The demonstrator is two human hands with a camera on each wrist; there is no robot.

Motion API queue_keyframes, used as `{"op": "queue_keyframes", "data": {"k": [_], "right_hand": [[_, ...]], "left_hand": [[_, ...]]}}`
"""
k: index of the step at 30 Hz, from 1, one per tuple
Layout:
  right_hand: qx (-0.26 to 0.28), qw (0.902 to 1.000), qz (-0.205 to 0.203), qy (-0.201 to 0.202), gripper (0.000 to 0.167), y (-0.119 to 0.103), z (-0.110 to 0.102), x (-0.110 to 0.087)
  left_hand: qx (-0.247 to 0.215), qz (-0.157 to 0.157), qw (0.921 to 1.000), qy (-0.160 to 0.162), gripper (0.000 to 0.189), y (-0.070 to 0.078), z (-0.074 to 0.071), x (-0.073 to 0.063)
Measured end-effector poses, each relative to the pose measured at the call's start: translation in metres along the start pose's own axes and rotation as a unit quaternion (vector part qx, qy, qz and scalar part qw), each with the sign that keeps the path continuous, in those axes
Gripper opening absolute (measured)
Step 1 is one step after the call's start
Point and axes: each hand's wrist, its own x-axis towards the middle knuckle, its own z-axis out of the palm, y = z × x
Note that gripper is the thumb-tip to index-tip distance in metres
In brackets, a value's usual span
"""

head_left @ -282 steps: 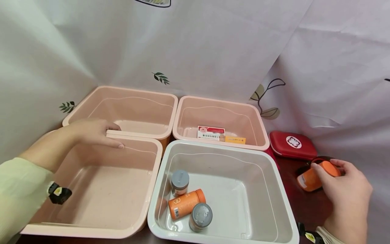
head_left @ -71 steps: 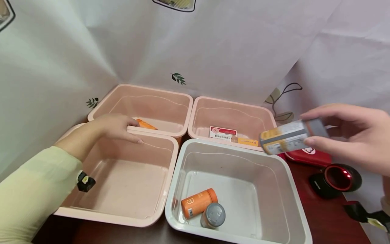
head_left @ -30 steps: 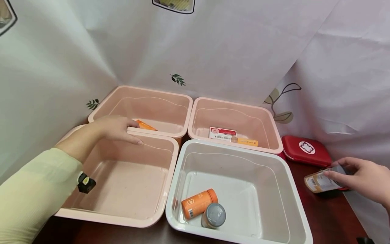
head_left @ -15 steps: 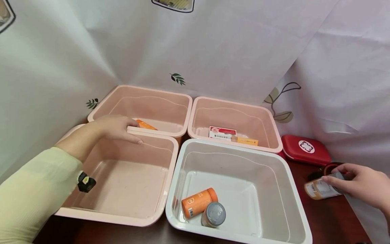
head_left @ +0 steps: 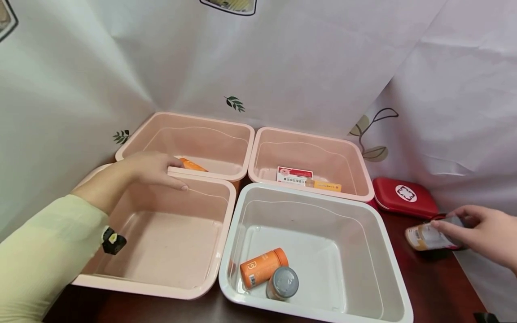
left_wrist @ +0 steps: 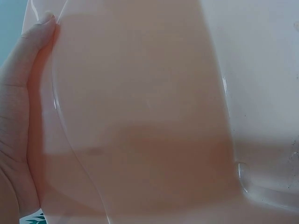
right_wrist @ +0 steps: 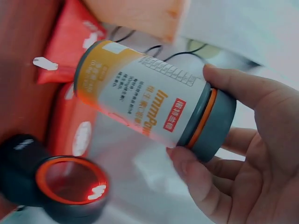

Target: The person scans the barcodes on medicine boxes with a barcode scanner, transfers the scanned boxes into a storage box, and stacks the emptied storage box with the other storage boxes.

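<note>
My right hand (head_left: 486, 231) holds a white-and-yellow supplement bottle (right_wrist: 145, 93) by its grey cap, thumb and fingers on either side of it. The bottle (head_left: 426, 237) lies tilted over a black barcode scanner (right_wrist: 70, 179), whose window glows red. At the left, my left hand (head_left: 153, 168) straddles the rim of the front pink bin (head_left: 169, 294), thumb (left_wrist: 39, 39) on the inner side and fingers behind. In the white bin (head_left: 400, 269) are an orange bottle (head_left: 263, 268) and another grey-capped bottle (head_left: 283, 283).
The back left bin (head_left: 202, 119) holds an orange container (head_left: 192, 164), partly hidden. Inside the back right bin (head_left: 307, 133) are a red-and-white box (head_left: 294, 176) and a yellow box (head_left: 328, 186). A red zip case (head_left: 404, 196) lies behind the scanner.
The right hand earlier held an orange bottle; it then lifted the grey-capped bottle from the white bin to the scanner. Lately that bottle shifts and turns slightly. The left hand stays on the rim.
</note>
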Motion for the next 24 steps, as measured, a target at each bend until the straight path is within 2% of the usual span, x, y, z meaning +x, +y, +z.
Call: {"op": "queue_keyframes", "data": {"k": [4,6,10,13,15,17,20,24], "right_hand": [[0.034,0.9974,-0.013,0.062,0.061,-0.022,-0.016,0.008],[0.063,0.9929,-0.037,0.094,0.054,-0.037,-0.025,0.012],[0.125,0.9773,-0.088,0.147,0.042,-0.067,-0.040,0.019],[0.161,0.9648,-0.114,0.174,0.039,-0.093,-0.049,0.022],[0.178,0.9606,-0.117,0.179,0.039,-0.111,-0.053,0.022],[0.183,0.9613,-0.118,0.169,0.039,-0.129,-0.055,0.021],[0.194,0.9639,-0.126,0.133,0.041,-0.155,-0.057,0.021],[0.214,0.9592,-0.165,0.083,0.045,-0.186,-0.053,0.026]], "left_hand": [[0.001,0.001,1.0000,0.000,0.072,-0.001,0.000,0.000],[0.002,0.000,1.0000,0.000,0.072,-0.001,0.000,0.000],[0.000,0.001,1.0000,0.000,0.074,-0.001,0.000,0.001],[-0.003,0.000,1.0000,-0.002,0.073,-0.002,0.000,0.000],[-0.003,0.001,1.0000,-0.003,0.072,-0.002,-0.001,0.000],[-0.004,0.002,1.0000,-0.003,0.072,-0.002,-0.001,0.001],[-0.002,0.003,1.0000,-0.004,0.072,-0.002,-0.001,0.001],[-0.003,0.000,1.0000,-0.004,0.075,-0.002,0.000,0.002]]}}
